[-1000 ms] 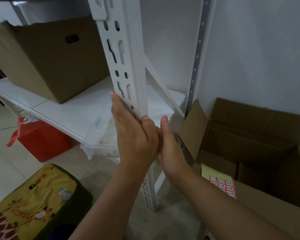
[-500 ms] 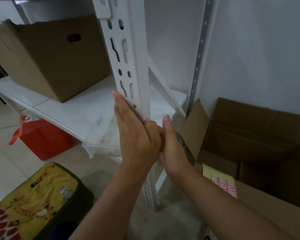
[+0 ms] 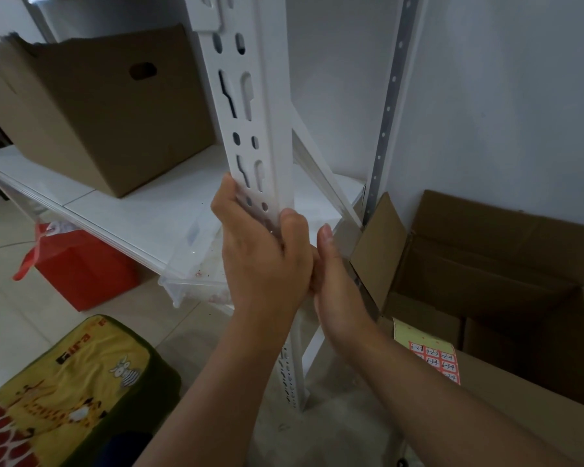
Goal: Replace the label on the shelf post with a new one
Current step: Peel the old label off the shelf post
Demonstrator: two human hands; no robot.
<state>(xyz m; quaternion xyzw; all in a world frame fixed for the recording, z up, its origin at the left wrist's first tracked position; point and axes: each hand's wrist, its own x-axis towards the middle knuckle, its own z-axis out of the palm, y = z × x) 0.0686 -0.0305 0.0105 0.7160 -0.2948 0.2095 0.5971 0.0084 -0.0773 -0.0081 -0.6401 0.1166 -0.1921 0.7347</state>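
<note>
Storeroom or stockroom. We note: white slotted metal shelving post [image 3: 253,106]; closed cardboard box [image 3: 108,109] on the white shelf board [image 3: 115,214]; open empty carton [image 3: 506,278] against the bare wall; sheet of numbered red labels [image 3: 434,360]; tiled floor [image 3: 7,318].

The left hand [image 3: 263,261] grips the white shelf post [image 3: 250,129] at centre, fingers curled round its slotted face. The right hand [image 3: 338,284] touches it just at three o'clock, thumb up. A label sheet [image 3: 429,352] lies on an open cardboard box [image 3: 506,264] at four o'clock.
</note>
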